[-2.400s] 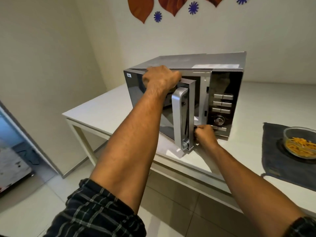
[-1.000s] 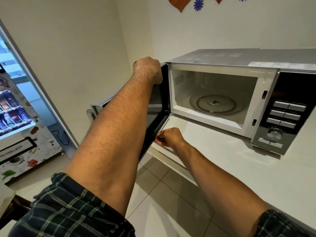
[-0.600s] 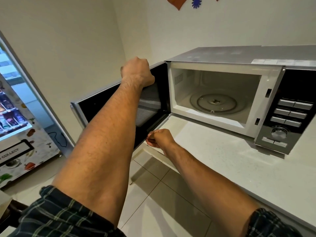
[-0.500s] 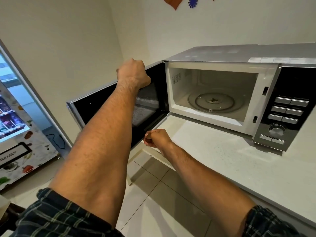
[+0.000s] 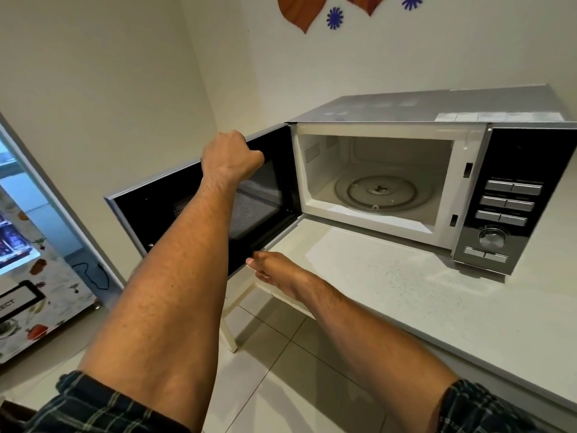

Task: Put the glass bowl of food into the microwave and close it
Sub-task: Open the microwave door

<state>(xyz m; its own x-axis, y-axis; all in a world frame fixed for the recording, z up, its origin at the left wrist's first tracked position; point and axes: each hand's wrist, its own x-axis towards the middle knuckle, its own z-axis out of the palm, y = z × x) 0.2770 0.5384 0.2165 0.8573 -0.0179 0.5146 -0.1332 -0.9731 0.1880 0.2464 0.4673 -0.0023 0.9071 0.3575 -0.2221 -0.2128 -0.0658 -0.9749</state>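
Door (image 5: 199, 210) wider open; "LECT" lettering (image 5: 7, 306)

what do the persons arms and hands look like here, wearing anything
Both hands are bare: no gloves, rings or watch show on the left hand or the right hand. The forearms are uncovered and lightly haired. Each arm has a dark plaid sleeve, navy-black with thin pale green and white lines, pushed or rolled up near the elbow: left sleeve, right sleeve.
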